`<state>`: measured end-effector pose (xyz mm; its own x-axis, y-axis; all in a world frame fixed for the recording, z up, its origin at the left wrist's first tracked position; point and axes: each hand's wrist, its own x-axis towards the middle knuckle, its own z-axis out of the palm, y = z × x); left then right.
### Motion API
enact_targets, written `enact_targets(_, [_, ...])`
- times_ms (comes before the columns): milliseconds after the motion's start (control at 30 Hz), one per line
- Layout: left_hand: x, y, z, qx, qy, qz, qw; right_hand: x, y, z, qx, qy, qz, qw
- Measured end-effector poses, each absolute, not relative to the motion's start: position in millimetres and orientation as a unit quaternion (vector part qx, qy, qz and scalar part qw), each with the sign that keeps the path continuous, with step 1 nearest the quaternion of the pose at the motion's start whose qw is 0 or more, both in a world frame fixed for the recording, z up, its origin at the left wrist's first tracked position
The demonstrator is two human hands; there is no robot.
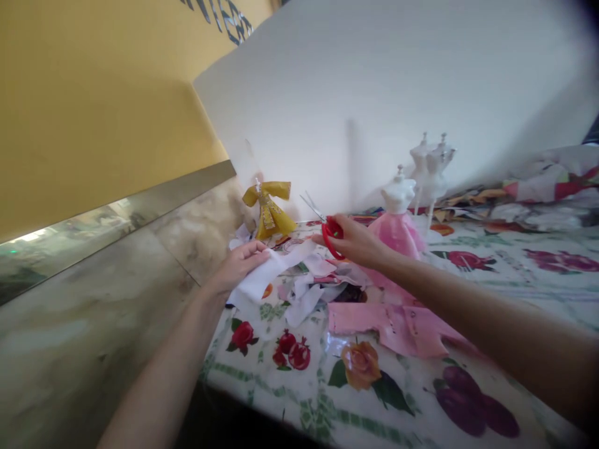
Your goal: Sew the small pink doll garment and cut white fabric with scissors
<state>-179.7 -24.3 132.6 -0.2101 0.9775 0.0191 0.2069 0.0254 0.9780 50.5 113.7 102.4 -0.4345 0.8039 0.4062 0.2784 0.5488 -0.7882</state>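
Observation:
Between the thumb and fingers of my left hand [244,260] is a strip of white fabric [255,282], which stretches right toward my other hand. My right hand [352,236] is closed on red-handled scissors [333,238], their slim blades pointing up and left, slightly apart. The far end of the white strip reaches the fingertips of that hand; whether they pinch it I cannot tell. Below both hands lies a heap of white fabric scraps [306,298]. A pink fabric piece [390,325] rests flat under my right forearm.
A small yellow dress on a stand [269,209] is at the back left. A mini mannequin in a pink skirt [397,196] and white mini mannequins [430,163] stand behind my right hand. Fabric piles [538,193] lie far right on the fruit-patterned tablecloth [322,405]. A wall [299,125] closes the back.

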Motion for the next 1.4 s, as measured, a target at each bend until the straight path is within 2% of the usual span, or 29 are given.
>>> enact_targets(133, [-177.4, -16.0, 129.7, 0.488, 0.603, 0.492, 0.396, 71.5, 88.4, 98.8, -0.321, -0.792, 0.385, 0.349])
enact_targets(333, [-163.7, -7.9, 131.2, 0.489, 0.599, 0.492, 0.399, 94.3, 43.5, 83.4, -0.229, -0.812, 0.512, 0.158])
enact_targets(433, [-155.0, -7.0, 135.2, 0.493, 0.595, 0.496, 0.396, 93.3, 33.3, 70.9, -0.219, -0.787, 0.566, 0.109])
enact_targets(933, [-123.0, -12.8, 136.0, 0.477, 0.599, 0.492, 0.414, 91.9, 28.5, 59.2, -0.163, -0.723, 0.645, 0.188])
enact_targets(1400, [-122.0, -16.8, 135.6, 0.470, 0.594, 0.499, 0.420, 89.6, 29.4, 51.8, -0.162, -0.706, 0.662, 0.190])
